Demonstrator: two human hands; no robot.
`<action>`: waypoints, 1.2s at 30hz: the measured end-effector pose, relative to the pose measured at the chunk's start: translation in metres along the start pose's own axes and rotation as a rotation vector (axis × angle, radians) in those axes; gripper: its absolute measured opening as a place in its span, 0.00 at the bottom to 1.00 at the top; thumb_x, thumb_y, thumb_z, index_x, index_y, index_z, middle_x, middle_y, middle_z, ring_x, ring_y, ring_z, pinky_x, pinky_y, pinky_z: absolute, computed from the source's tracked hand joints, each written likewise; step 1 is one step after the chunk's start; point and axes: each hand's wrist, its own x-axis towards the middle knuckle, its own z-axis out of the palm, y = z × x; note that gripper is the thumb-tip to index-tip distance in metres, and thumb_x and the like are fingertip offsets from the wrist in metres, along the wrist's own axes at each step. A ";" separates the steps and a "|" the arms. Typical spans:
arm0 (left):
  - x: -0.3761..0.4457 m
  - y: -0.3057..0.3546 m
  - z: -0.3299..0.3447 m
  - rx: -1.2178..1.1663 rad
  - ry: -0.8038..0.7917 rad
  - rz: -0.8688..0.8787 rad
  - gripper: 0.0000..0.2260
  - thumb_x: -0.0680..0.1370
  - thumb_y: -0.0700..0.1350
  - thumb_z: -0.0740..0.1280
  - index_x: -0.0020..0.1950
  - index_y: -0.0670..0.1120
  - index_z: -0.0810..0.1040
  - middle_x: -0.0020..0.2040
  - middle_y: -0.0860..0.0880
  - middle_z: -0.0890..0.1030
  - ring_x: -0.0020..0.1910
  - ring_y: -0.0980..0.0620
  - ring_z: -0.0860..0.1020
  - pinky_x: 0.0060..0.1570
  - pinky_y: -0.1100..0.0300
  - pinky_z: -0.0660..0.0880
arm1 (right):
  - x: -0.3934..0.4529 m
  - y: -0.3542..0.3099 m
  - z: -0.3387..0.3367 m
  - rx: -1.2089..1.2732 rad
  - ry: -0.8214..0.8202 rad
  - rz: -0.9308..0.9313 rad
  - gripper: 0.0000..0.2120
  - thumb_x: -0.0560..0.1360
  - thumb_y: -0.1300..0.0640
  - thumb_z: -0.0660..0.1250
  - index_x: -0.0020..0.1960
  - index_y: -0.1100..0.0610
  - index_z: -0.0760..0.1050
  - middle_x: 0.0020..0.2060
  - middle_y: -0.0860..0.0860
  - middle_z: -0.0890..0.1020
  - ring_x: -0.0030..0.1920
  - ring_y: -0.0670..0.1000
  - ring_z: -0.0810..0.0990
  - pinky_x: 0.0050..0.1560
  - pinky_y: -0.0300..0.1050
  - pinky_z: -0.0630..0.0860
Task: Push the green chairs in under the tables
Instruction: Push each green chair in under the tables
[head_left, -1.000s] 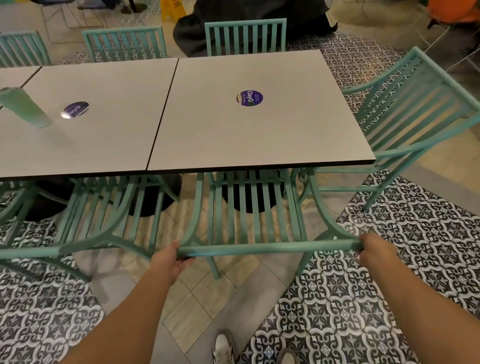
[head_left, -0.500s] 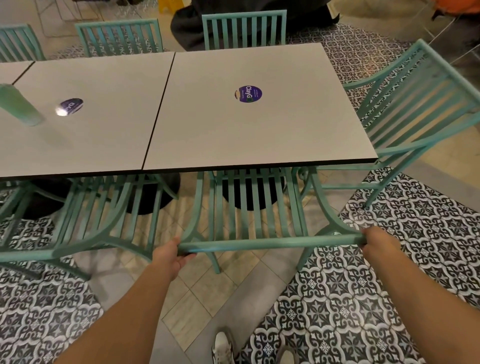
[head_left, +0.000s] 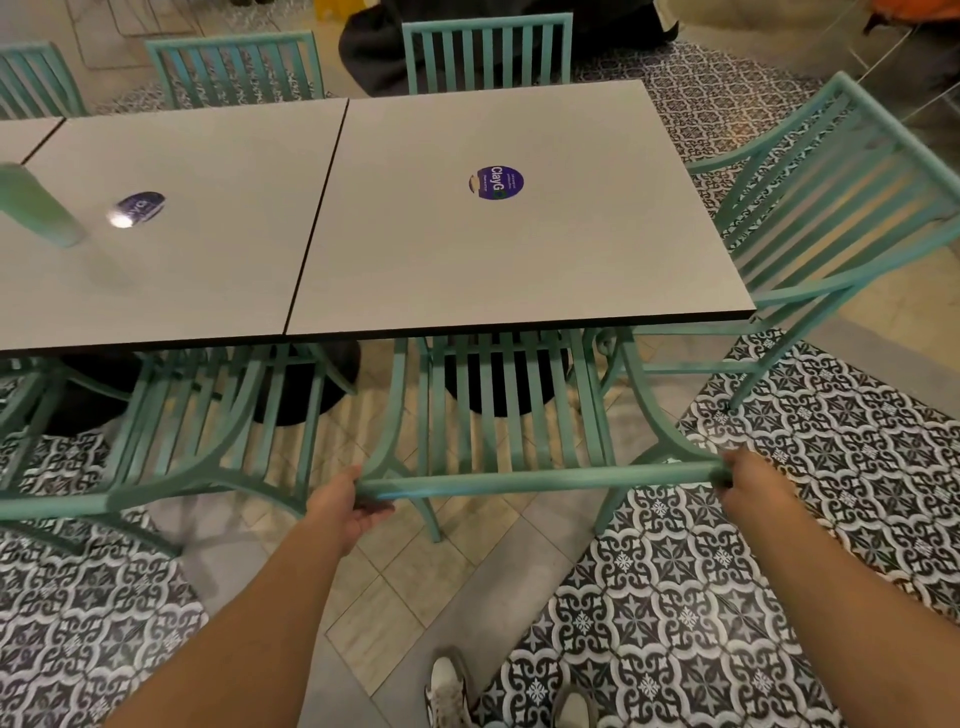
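Observation:
A green slatted chair (head_left: 519, 410) stands in front of me with its seat partly under the grey table (head_left: 519, 260). My left hand (head_left: 345, 501) grips the left end of the chair's top rail (head_left: 545, 480). My right hand (head_left: 748, 480) grips the right end of that rail. A second green chair (head_left: 197, 441) stands to the left, its seat under the neighbouring table (head_left: 182, 249). A third green chair (head_left: 831, 208) stands angled at the table's right end, away from it.
More green chairs (head_left: 488, 52) line the far side of the tables. A green bottle (head_left: 36, 208) stands on the left table, and round purple stickers (head_left: 496, 182) mark both tops. Black pedestal bases (head_left: 498, 384) sit under the tables. My shoes (head_left: 452, 691) are below.
The chair held in both hands has slid a little further under the table, and my hands moved forward with its top rail.

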 end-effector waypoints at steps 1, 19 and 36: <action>-0.001 0.000 -0.001 0.021 -0.007 -0.005 0.17 0.82 0.44 0.62 0.68 0.37 0.67 0.57 0.36 0.74 0.58 0.36 0.77 0.58 0.41 0.75 | 0.001 0.002 0.001 0.037 -0.023 0.000 0.17 0.75 0.58 0.68 0.61 0.63 0.72 0.51 0.55 0.77 0.47 0.51 0.78 0.53 0.45 0.79; -0.009 -0.004 0.001 -0.023 0.025 0.018 0.16 0.82 0.43 0.62 0.67 0.38 0.69 0.57 0.35 0.76 0.48 0.39 0.78 0.50 0.44 0.78 | -0.006 0.022 0.005 0.107 -0.072 -0.007 0.20 0.75 0.51 0.68 0.62 0.61 0.72 0.52 0.55 0.79 0.49 0.52 0.80 0.51 0.45 0.79; -0.007 -0.003 0.005 -0.048 0.020 0.012 0.17 0.82 0.40 0.60 0.70 0.37 0.66 0.65 0.33 0.72 0.62 0.34 0.75 0.53 0.44 0.75 | 0.003 0.019 0.007 0.131 -0.035 0.034 0.15 0.74 0.52 0.70 0.54 0.60 0.70 0.47 0.55 0.78 0.49 0.54 0.79 0.54 0.49 0.80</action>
